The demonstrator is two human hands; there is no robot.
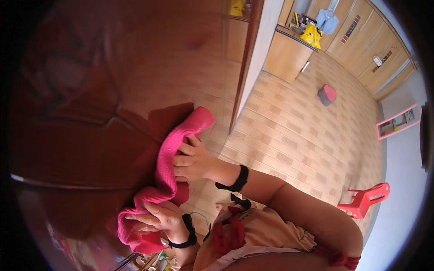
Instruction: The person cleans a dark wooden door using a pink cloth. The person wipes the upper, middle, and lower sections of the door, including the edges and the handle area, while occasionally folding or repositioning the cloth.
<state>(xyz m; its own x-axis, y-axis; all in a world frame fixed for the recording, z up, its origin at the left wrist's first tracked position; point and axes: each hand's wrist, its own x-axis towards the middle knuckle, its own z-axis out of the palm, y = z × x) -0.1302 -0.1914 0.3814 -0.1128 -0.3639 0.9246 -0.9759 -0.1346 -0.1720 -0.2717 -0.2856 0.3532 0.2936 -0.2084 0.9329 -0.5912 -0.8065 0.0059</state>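
So from the head camera we're looking down at both of our hands working a pink cloth [169, 158] against a big reddish-brown glossy surface, looks like a door or cabinet front [90, 90]. Our right hand [192, 158] is the upper one, fingers spread fairly flat and pressing into the middle of the cloth, so it's pinning it to the surface more than gripping it. Our left hand [156, 217] is lower down, fingers curled over the bunched bottom end of the cloth, holding that wad. The cloth runs in a long curved strip from up near the edge of the door down to the lower hand, and we can see a darker mirror of it in the shiny surface right beside it

Both wrists have a black strap on them [237, 179], and there's a thin dark cable near the lower one

Off to the right it's a tiled floor [294, 135] with a small red plastic chair [365, 198] well away from us, a little round pink-topped stool [327, 94] further back, and a pink shelf [398, 121] against the wall. Up top there are wooden cupboards [289, 54] with a yellow bag [312, 35] on one and a blue shirt [326, 20] hanging just beside it
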